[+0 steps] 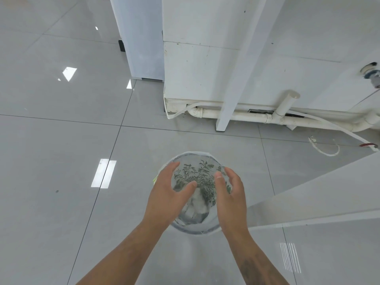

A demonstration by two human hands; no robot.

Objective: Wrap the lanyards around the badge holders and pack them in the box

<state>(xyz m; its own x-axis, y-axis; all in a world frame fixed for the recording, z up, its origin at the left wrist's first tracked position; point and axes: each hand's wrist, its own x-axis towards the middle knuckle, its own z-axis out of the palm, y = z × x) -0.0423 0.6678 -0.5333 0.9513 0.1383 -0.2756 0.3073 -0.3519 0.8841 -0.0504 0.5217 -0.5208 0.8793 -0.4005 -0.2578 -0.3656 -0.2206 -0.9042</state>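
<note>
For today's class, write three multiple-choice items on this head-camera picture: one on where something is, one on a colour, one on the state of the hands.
1. Where is the round container?
A. On a shelf
B. Between the two hands, above the tiled floor
C. Inside a drawer

2. What colour is the leaf pattern on the container?
A. Dark green
B. Red
C. Yellow

3. How are the left hand and right hand placed?
A. Both clenched into fists away from the container
B. One out of view
C. One on each side of the container, fingers spread

Answers:
1 B, the container sits between the hands with floor tiles behind it.
2 A, the fern-like sprigs are dark green on a pale ground.
3 C, each hand flanks the container, fingers extended.
</note>
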